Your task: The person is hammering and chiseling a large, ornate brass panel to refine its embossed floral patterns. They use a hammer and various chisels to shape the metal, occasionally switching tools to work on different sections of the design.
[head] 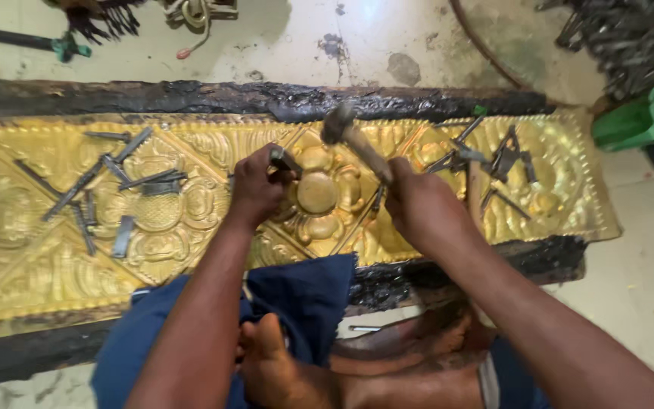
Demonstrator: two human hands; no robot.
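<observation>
A long embossed golden metal sheet (32, 257) lies on a black pitch-covered board (191, 97). My left hand (257, 185) grips a small metal punch (285, 160), its tip set against the sheet beside a raised round flower boss (317, 192). My right hand (421, 204) holds the wooden handle of a hammer (340, 125), whose head hangs in the air just above and right of the punch. My bare feet and blue cloth show at the lower middle.
Several loose metal punches (107, 185) lie scattered on the sheet's left part, and more punches (486, 163) on the right. A green plastic object (645, 117) sits at the right edge. A pile of dark tools (622, 38) and a brush (24, 39) lie on the floor behind.
</observation>
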